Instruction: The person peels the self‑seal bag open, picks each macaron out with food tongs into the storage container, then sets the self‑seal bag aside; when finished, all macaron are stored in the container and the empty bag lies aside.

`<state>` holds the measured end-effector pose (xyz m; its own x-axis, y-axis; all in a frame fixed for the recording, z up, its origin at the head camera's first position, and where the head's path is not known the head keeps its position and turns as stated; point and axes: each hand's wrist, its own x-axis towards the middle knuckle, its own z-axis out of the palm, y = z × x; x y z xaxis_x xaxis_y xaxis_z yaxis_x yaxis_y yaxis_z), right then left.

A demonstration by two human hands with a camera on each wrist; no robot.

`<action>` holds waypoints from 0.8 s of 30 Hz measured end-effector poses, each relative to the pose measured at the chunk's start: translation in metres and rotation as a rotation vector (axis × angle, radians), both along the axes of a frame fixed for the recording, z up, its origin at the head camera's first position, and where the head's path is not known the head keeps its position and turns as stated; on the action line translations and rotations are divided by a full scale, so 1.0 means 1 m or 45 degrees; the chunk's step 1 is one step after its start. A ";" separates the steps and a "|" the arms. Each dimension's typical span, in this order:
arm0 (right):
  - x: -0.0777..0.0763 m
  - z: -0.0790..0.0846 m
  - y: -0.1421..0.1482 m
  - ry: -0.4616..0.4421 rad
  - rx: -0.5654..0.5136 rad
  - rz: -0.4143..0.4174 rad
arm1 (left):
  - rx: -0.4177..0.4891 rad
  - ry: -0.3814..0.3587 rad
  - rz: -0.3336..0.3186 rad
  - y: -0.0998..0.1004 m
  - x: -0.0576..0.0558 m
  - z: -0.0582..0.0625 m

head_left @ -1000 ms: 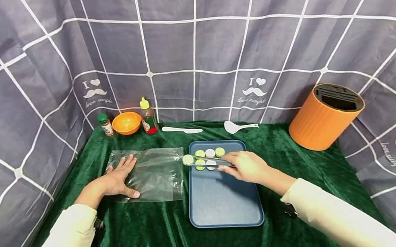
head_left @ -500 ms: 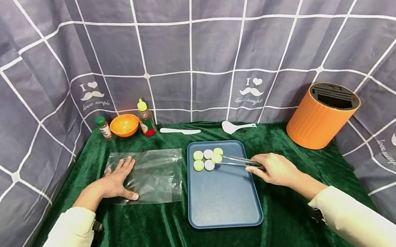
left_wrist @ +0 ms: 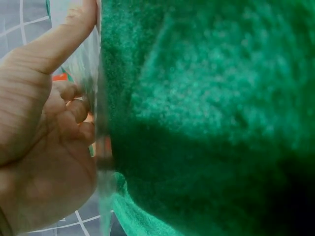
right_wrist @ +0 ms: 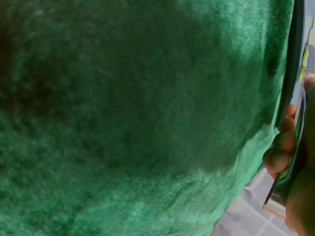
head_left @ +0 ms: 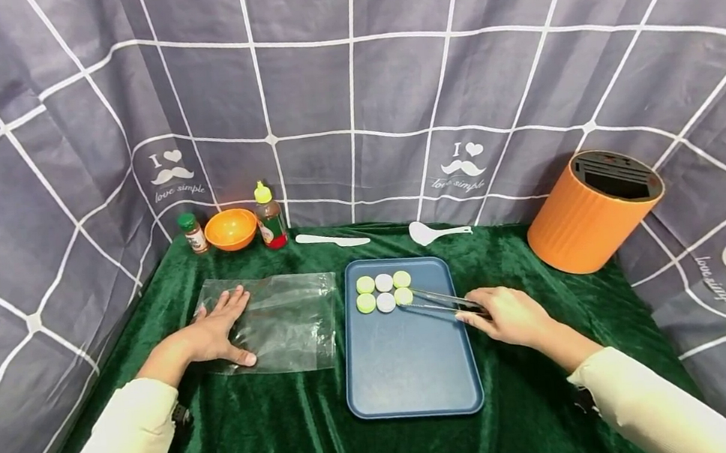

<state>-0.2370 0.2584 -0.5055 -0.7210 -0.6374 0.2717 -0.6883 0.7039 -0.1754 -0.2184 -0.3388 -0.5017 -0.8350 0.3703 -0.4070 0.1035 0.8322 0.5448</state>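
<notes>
My left hand (head_left: pixel 216 334) lies spread, fingers straight, on a clear plastic bag (head_left: pixel 287 326) left of the tray. In the left wrist view the palm and thumb (left_wrist: pixel 74 34) meet the bag's edge. With my right hand (head_left: pixel 508 314) I grip metal tongs (head_left: pixel 443 297), whose spread tips stand on either side of a yellow-green round piece (head_left: pixel 403 296). That piece sits in the front row on the blue tray (head_left: pixel 411 372), at the right end. Several round pieces, yellow-green and white (head_left: pixel 386 302), form two rows there. The right wrist view shows curled fingers (right_wrist: pixel 278 157) round the tongs.
Along the back stand a green-capped jar (head_left: pixel 193 234), an orange bowl (head_left: pixel 230 230) and a sauce bottle (head_left: pixel 270 219). A white plastic knife (head_left: pixel 332 239) and white ladle (head_left: pixel 435 232) lie behind the tray. An orange knife block (head_left: pixel 593 213) stands at right, on green cloth (head_left: pixel 279 426).
The tongs have carried one yellow-green piece from the tray's left edge rightward to the front row's right end, and their tips have spread apart. The left hand has stayed on the bag.
</notes>
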 end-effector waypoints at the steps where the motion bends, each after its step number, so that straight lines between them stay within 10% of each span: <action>1: 0.001 0.000 0.000 0.004 0.003 -0.001 | 0.007 -0.002 -0.002 0.004 0.003 0.006; 24: 0.021 0.000 0.035 -0.080 -0.160 -0.189 | -0.027 0.035 0.026 0.015 0.008 0.022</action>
<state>-0.2162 0.2933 -0.5050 -0.8224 -0.4871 0.2940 -0.5639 0.7667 -0.3071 -0.2102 -0.3236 -0.4802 -0.8534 0.3443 -0.3913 0.1010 0.8458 0.5239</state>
